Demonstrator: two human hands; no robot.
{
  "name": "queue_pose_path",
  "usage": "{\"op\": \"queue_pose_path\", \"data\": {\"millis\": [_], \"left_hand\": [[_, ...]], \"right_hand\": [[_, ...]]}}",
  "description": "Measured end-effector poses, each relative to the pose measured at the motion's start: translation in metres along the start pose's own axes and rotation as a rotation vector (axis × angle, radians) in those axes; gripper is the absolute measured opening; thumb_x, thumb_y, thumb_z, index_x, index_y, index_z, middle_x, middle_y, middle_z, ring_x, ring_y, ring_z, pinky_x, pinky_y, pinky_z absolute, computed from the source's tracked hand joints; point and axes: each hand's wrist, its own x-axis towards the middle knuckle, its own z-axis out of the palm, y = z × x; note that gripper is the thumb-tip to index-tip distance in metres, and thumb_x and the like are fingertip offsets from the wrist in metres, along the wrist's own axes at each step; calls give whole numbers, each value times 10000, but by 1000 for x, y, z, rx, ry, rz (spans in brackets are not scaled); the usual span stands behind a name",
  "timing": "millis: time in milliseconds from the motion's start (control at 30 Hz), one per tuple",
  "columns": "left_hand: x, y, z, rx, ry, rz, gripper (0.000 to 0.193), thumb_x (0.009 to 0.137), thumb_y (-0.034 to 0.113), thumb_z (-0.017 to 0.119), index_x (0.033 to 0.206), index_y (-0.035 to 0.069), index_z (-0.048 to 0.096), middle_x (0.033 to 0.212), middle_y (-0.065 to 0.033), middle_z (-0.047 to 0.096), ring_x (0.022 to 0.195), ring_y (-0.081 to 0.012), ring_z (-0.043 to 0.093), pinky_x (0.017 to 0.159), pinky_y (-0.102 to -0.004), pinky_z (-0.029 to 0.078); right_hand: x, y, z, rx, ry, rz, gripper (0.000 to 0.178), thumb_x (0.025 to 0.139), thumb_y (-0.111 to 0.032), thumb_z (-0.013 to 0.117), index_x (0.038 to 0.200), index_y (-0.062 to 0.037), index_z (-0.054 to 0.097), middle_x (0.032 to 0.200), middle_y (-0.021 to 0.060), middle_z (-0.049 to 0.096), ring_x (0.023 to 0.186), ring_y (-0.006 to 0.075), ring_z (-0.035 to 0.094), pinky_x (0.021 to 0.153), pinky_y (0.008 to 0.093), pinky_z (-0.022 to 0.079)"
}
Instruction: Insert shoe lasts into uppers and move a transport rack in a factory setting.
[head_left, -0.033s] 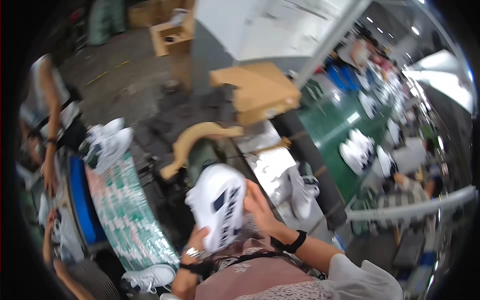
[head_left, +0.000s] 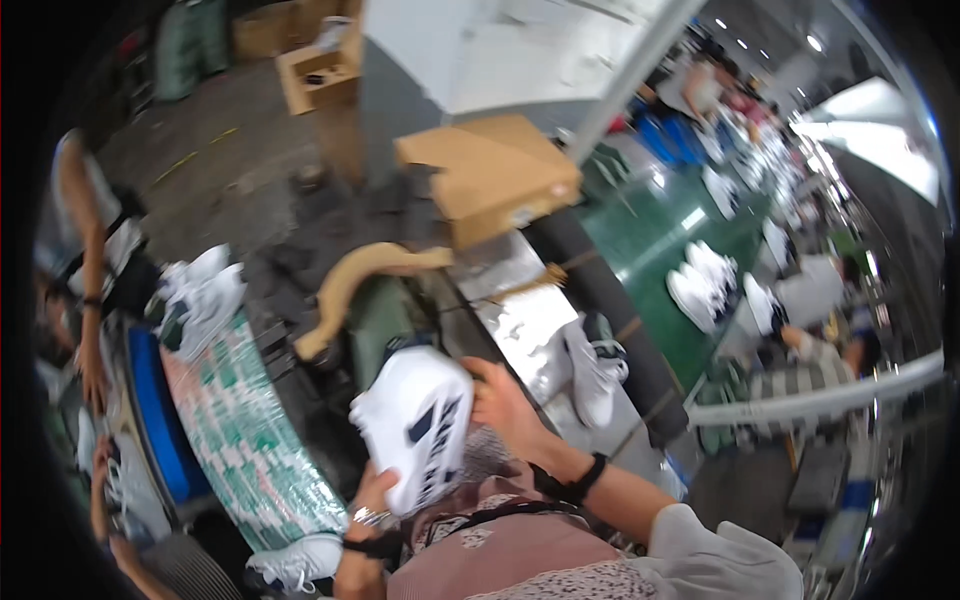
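A white shoe [head_left: 415, 420] with dark blue markings is held in front of my body, tilted. My left hand [head_left: 376, 492] grips its lower end, with the thumb on the near side. On its right side, my right hand [head_left: 507, 405] is closed round the edge, the fingers partly hidden and a little blurred. Just beyond the shoe lies a curved tan strip [head_left: 345, 290] around a dull green surface. To the right, another white shoe [head_left: 592, 385] rests on a shiny silver surface [head_left: 535, 325].
Left of me, a plastic-wrapped green-and-white patterned stack [head_left: 250, 430] carries white shoes [head_left: 205, 300] at its far end and a shoe [head_left: 297, 562] at its near end. A co-worker's arm [head_left: 92, 270] reaches down beyond it. A cardboard box [head_left: 500, 165] stands ahead; more shoes [head_left: 705, 285] sit right.
The whole scene has shifted slightly left in the picture. The shoe, still in both hands, sits a little lower and further left.
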Motion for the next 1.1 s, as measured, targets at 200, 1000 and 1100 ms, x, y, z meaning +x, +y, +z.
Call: {"op": "queue_pose_path", "data": {"millis": [200, 1000, 1100], "left_hand": [[-71, 63, -30, 679, -13, -81, 654, 595, 135, 893, 1165, -61, 637, 1080, -130, 715, 1011, -226, 682, 909, -370, 526], [235, -190, 300, 1692, -441, 659, 586, 743, 392, 807, 1160, 29, 611, 1049, -168, 651, 897, -381, 643, 815, -452, 531], [233, -235, 311, 1995, -507, 434, 328, 815, 354, 736, 934, 73, 617, 875, -118, 652, 738, -360, 655, 670, -437, 533]], "right_hand": [[106, 22, 50, 523, -486, 215, 892, 882, -779, 460, 1373, -37, 532, 1312, 147, 613, 1156, 255, 600, 1016, 410, 448], [-228, 48, -372, -574, 1272, -264, 518, 799, -208, 800, 1225, 3, 594, 1087, 148, 701, 978, 243, 676, 879, 352, 517], [-245, 69, -376, -872, 1337, -186, 554, 790, -208, 776, 1252, -4, 550, 1177, 197, 633, 1088, 347, 618, 922, 406, 490]]}}
